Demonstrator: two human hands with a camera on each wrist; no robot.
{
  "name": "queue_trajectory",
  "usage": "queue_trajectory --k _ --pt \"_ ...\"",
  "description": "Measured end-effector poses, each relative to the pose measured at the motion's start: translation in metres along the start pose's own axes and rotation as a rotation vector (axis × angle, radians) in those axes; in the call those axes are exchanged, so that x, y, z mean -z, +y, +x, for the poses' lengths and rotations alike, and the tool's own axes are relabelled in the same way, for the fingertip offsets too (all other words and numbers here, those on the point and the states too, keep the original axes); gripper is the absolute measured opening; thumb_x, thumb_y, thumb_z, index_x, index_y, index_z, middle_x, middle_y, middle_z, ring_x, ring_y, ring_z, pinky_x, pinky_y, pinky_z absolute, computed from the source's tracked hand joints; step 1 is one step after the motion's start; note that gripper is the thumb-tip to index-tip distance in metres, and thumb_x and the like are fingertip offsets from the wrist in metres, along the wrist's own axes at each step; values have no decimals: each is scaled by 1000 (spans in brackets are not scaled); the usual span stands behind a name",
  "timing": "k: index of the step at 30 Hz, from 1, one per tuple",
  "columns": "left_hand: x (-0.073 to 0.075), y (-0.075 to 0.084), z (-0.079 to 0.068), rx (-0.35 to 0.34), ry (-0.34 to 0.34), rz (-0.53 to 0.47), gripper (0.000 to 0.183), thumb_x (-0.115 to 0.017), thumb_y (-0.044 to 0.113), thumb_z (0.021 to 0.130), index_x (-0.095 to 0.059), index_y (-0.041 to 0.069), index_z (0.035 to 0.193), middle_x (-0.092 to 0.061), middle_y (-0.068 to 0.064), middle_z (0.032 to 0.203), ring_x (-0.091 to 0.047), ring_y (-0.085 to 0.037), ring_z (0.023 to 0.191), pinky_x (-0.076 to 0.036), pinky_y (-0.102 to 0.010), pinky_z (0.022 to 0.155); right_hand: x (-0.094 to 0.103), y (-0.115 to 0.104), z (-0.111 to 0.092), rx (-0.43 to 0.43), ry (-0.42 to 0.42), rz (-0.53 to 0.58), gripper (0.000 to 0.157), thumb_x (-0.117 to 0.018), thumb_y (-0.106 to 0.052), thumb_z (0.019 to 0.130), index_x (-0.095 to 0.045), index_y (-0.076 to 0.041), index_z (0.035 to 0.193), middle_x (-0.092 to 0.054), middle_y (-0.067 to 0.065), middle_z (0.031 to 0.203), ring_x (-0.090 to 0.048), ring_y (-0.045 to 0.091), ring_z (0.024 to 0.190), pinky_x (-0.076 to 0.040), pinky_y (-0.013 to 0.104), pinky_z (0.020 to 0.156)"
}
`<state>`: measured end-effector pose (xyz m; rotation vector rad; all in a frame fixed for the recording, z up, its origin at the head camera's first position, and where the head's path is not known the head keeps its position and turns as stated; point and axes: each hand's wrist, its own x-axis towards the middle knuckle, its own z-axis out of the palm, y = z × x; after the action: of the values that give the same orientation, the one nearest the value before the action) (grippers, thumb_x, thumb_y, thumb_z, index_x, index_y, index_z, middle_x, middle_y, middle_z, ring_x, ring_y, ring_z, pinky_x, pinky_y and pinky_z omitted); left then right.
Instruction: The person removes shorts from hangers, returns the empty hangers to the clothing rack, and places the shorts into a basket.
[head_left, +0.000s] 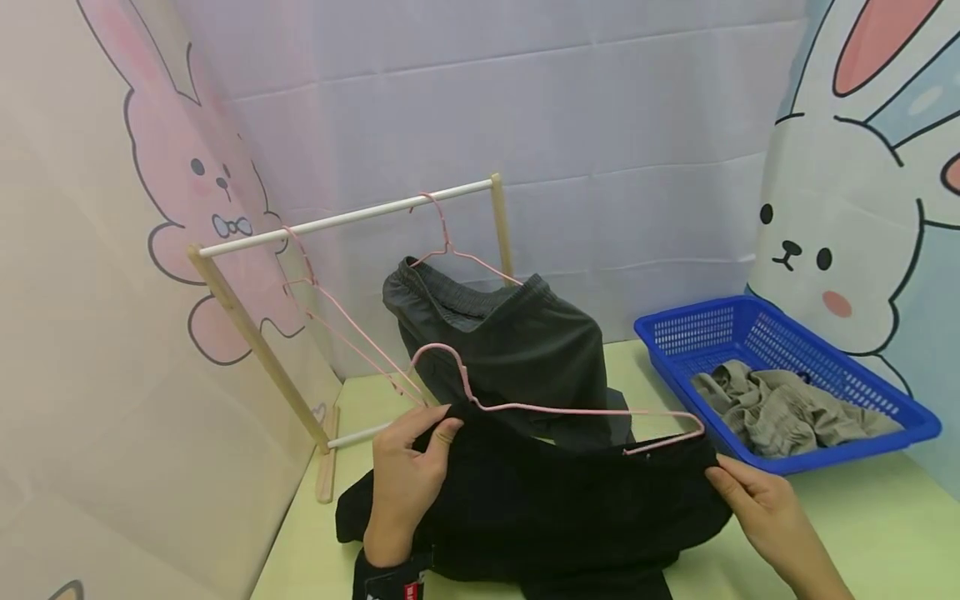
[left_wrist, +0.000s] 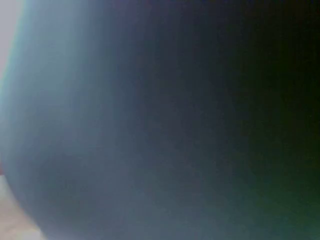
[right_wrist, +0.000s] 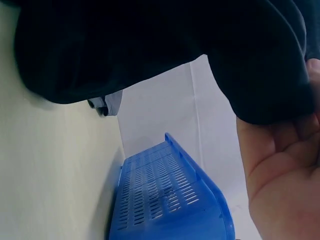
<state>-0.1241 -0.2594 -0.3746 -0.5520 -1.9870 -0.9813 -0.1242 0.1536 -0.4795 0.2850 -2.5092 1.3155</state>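
A pair of black pants [head_left: 570, 500] is stretched between my two hands above the table. My left hand [head_left: 408, 471] pinches the waist edge at its left end, close to the neck of a pink hanger [head_left: 555, 409]. At the opposite end, my right hand [head_left: 765, 500] grips the waist corner between thumb and fingers. The hanger's hook points up; its right end shows above the waist edge, while its left part is hidden by cloth and hand. Blurred dark cloth [left_wrist: 165, 120] fills the left wrist view. In the right wrist view the right hand [right_wrist: 285, 170] holds the pants' edge.
Behind stands a rack with a white rail [head_left: 345, 217] and wooden posts. Dark grey elastic-waist bottoms [head_left: 517, 358] hang there on a pink hanger; another pink hanger [head_left: 352, 321] hangs nearer. To the right, a blue basket [head_left: 847, 358] holds a crumpled grey-beige garment [head_left: 787, 408].
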Motion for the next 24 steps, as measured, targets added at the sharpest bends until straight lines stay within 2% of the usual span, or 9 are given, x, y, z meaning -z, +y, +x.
queue_trajectory --k 3,8,11,15,16,18,20,23,24 --pt "1 0 -1 29 32 -2 13 -81 3 87 -82 8 99 -73 0 83 -67 -12 74 -53 -18 74 -4 -1 -3 2 -13 4 35 -63 -16 105 -67 6 131 -69 19 126 -53 -16 106 -47 7 76" --pt "-1 1 -2 32 80 -22 13 -79 2 90 -82 8 101 -75 -2 86 -72 -15 81 -53 -17 82 -16 -6 -8 60 -80 77 18 -64 -10 103 -76 -6 117 -74 -10 108 -64 -7 95 -56 21 72" --pt "-2 2 -2 33 100 -35 14 -78 1 90 -82 8 101 -76 -3 86 -72 -16 83 -53 -16 83 -22 -10 -12 16 -164 124 10 -64 -14 104 -72 -12 99 -61 -19 84 -57 -4 74 -49 22 60" --pt "-3 3 -2 37 91 -38 13 -78 2 90 -81 9 101 -75 -2 85 -71 -15 80 -52 -17 80 -27 -11 -15 -48 -253 161 20 -63 -20 105 -58 -15 85 -34 -11 68 -39 4 58 -36 26 50" --pt "-3 4 -3 41 87 -38 12 -78 3 90 -82 9 100 -75 -1 85 -71 -15 80 -52 -17 80 -27 -11 -15 -58 -266 166 20 -63 -20 105 -58 -14 86 -35 -10 68 -39 4 57 -37 27 50" --pt "-3 5 -3 42 80 -38 11 -79 4 90 -82 9 100 -74 -1 84 -70 -14 78 -52 -17 78 -25 -9 -15 -66 -289 169 14 -62 -20 105 -64 -12 94 -50 -12 74 -50 -1 65 -45 24 56" --pt "-3 5 -3 45 73 -40 11 -79 4 90 -82 9 100 -73 -1 82 -68 -14 75 -52 -17 75 -22 -7 -14 -90 -318 168 16 -62 -21 105 -69 -8 108 -66 -8 89 -59 -4 77 -52 22 65" --pt "-3 6 -4 50 62 -46 11 -79 4 90 -82 8 100 -72 -1 80 -66 -13 72 -51 -17 74 -17 -5 -13 -127 -348 159 40 -64 -22 104 -61 1 137 -73 10 120 -68 -2 97 -57 24 79" --pt "-4 7 -4 53 58 -48 11 -79 4 90 -82 9 100 -71 -1 80 -65 -12 71 -51 -18 73 -15 -5 -13 -155 -345 157 46 -65 -22 104 -57 2 142 -72 13 123 -68 -2 98 -57 23 80"
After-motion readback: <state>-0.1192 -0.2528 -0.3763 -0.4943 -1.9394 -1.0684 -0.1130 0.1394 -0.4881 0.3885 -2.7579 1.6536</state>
